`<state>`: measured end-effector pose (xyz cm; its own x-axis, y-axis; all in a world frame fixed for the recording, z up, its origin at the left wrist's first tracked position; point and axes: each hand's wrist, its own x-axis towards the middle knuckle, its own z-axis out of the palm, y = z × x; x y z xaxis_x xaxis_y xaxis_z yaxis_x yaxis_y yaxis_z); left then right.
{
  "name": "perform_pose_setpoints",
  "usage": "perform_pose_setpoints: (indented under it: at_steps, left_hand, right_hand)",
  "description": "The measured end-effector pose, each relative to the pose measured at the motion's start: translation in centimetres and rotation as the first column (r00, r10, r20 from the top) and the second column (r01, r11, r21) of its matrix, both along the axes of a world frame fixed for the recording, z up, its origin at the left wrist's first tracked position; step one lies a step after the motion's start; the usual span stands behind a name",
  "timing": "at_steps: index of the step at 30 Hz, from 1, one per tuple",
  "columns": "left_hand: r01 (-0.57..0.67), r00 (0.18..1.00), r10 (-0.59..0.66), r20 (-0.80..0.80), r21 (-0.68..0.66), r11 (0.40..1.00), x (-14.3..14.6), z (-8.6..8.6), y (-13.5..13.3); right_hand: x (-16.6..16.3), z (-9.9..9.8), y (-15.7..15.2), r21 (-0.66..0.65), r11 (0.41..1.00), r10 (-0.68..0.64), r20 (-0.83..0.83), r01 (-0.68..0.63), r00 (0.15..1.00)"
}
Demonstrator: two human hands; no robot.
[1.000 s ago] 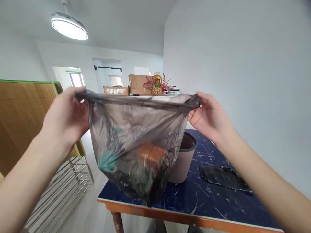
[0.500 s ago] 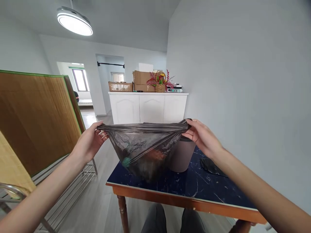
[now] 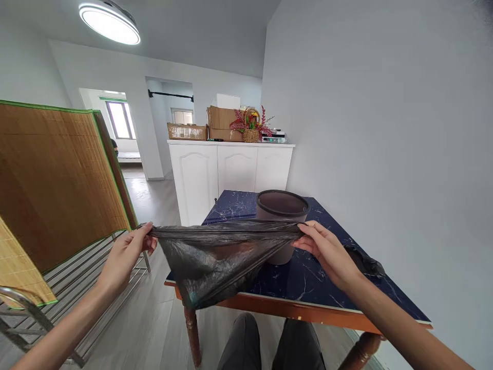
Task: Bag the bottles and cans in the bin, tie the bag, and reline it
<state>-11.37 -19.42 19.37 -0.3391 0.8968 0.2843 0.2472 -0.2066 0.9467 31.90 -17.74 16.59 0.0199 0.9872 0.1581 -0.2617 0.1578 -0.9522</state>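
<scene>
I have both hands well apart at about equal height, arms reaching forward. Left hand [image 3: 126, 253] pinches one end of the dark plastic bag [image 3: 215, 262], thumb on top, fingers curled below; right hand [image 3: 327, 253] pinches the other. Bag's top edge is taut, body sagging over the worktop's [image 3: 304, 288] near-left corner, in front of the bin [image 3: 283, 217]. Black plastic [image 3: 365, 262] lies by the right edge.

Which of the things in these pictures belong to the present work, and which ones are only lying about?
In the work:
dark plastic bag, stretched between left hand and right hand
bin behind it, probably
crumpled black plastic on the table, perhaps

Only lying about, it seems:
brown mat
cardboard boxes
flower basket on the white cabinet
</scene>
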Motion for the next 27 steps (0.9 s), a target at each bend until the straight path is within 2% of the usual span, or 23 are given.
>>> perform_pose_setpoints:
  at_steps: [3,6,9,14,20,24,27]
  left_hand:
    - [-0.06,0.997,0.061,0.041,-0.027,0.998,-0.7,-1.8,-0.5]
    - [-0.065,0.99,0.065,0.127,-0.009,0.998,-0.5,-2.7,-0.9]
    - [-0.055,0.963,0.063,0.262,-0.038,0.998,0.3,-2.6,-1.2]
    - [0.036,0.9,0.013,0.436,-0.104,0.994,1.5,-1.6,-1.3]
    - [0.065,0.906,-0.017,0.423,-0.099,0.993,1.8,-1.3,-1.7]
    - [0.017,0.93,0.025,0.367,-0.11,0.994,2.2,-1.8,-1.7]
    - [-0.006,0.911,0.043,0.409,-0.092,0.996,3.2,-1.9,-1.4]
  right_hand:
    - [-0.4,-1.1,-0.9,-0.021,1.0,-0.007,-0.002,0.007,1.0]
    - [-1.0,-2.0,-1.2,-0.033,0.999,-0.025,-0.044,0.024,0.999]
    - [-1.4,-2.5,-1.2,-0.01,1.0,-0.029,-0.086,0.028,0.996]
    - [-1.6,-2.8,-0.8,0.023,1.0,0.02,-0.13,-0.017,0.991]
    - [-1.4,-2.9,-1.4,0.029,0.997,0.078,-0.129,-0.074,0.989]
    - [-1.0,-3.7,-2.6,0.061,0.994,0.096,-0.211,-0.085,0.973]
    - [-0.9,-4.7,-3.2,0.067,0.988,0.15,-0.28,-0.137,0.948]
